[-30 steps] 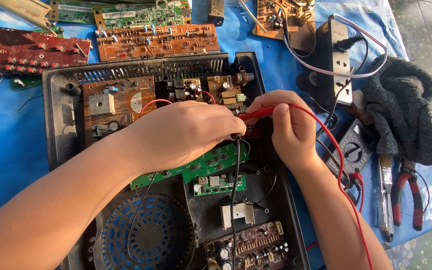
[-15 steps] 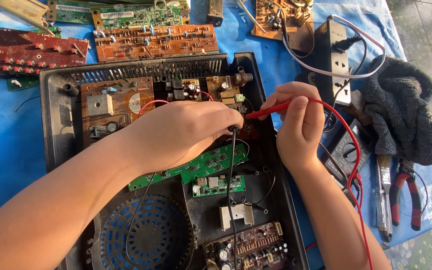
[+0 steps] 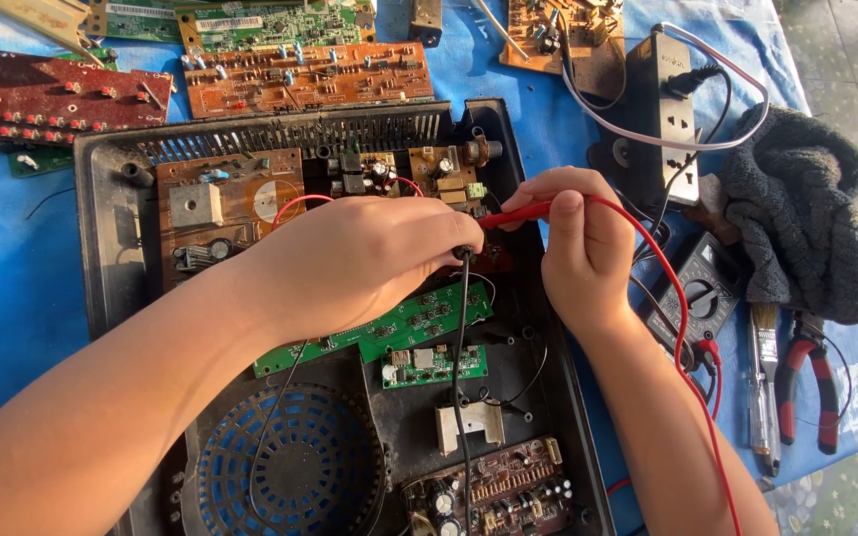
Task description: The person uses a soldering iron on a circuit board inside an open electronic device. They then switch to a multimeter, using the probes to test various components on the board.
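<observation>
An opened black appliance chassis [image 3: 101, 218] lies on a blue sheet, with brown and green circuit boards [image 3: 404, 323] inside. My left hand [image 3: 359, 258] is closed over a black test probe, whose black lead [image 3: 463, 357] trails toward me. My right hand [image 3: 578, 243] pinches a red test probe [image 3: 518, 212], its tip pointing left at a small board [image 3: 444, 174] near the chassis's back right. The red lead [image 3: 672, 298] loops down to a dark multimeter [image 3: 702, 298] beside my right wrist. Both probe tips are hidden by my fingers.
Loose circuit boards [image 3: 300, 74] lie along the back. A black power strip [image 3: 662, 109] with a white cable, a grey cloth [image 3: 806, 218], a small brush [image 3: 764, 377] and red-handled pliers [image 3: 811, 382] sit at the right. A blue fan grille [image 3: 280, 467] fills the chassis's near left.
My right hand with the red probe has shifted a little up and right, away from my left hand. My left hand has stayed over the boards.
</observation>
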